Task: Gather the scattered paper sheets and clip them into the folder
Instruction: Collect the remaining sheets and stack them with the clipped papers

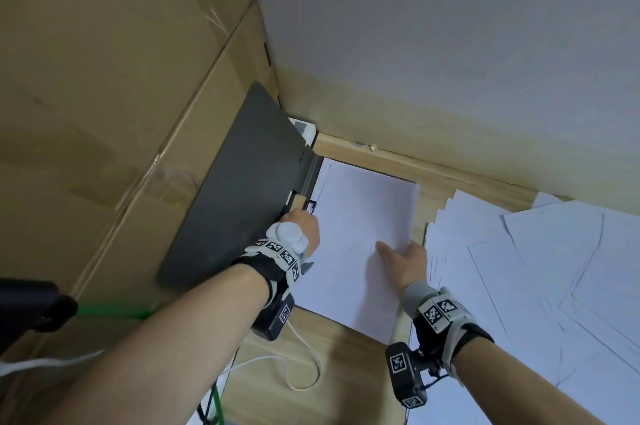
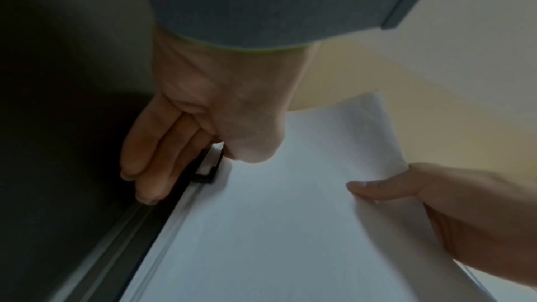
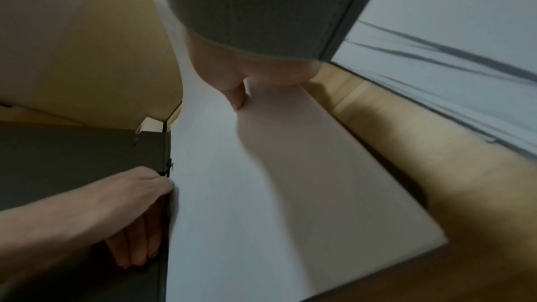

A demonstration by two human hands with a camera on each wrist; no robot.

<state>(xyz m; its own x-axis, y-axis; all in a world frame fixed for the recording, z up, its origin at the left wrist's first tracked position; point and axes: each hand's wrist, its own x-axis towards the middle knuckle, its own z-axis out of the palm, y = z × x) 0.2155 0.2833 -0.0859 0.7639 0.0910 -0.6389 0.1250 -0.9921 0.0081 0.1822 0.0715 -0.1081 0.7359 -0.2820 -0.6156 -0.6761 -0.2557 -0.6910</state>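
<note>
A grey folder (image 1: 242, 189) lies open on the wooden table, its cover leaning on a cardboard box. A stack of white paper sheets (image 1: 356, 234) lies on the folder's right half. My left hand (image 1: 301, 222) is at the black clip (image 1: 311, 205) by the spine. In the left wrist view its fingers (image 2: 151, 157) lie straight on the cover and the thumb hooks the clip (image 2: 209, 172). My right hand (image 1: 401, 256) pinches the stack's right edge, thumb (image 3: 236, 98) on top and fingers hidden underneath. The edge is lifted a little.
Several loose white sheets (image 1: 536, 268) overlap on the table to the right. Tall cardboard boxes (image 1: 104, 78) stand on the left and a pale wall (image 1: 450, 43) runs behind. A white cable (image 1: 304, 365) loops on the wooden table (image 1: 346, 365) near me.
</note>
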